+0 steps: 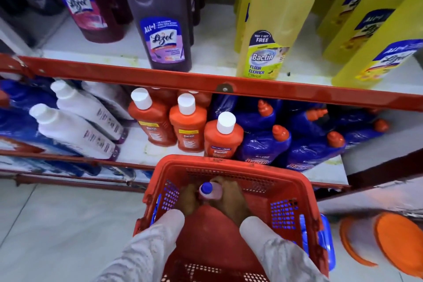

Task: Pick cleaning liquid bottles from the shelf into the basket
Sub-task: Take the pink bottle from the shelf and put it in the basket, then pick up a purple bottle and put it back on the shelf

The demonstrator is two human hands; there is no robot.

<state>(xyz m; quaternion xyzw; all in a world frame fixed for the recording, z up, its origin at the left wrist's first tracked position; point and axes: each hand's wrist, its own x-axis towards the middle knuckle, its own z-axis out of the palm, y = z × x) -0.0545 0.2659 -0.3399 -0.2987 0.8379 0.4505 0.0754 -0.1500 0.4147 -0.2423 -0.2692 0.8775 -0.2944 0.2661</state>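
A red plastic basket stands on the floor below me, in front of the shelves. Inside it, both my hands hold one pale pink bottle with a blue cap, upright near the basket's far wall. My left hand wraps its left side and my right hand its right side. Grey-white sleeves cover both forearms. The bottle's lower body is hidden behind my hands. On the upper shelf stand a purple Lizol bottle and a yellow Bactin floor cleaner bottle.
The red shelf rail crosses the view. Below it stand white bottles, orange Bactin bottles and blue bottles with orange caps. More yellow Lizol bottles lean at right. Orange round lids lie right of the basket. Grey tiled floor at left.
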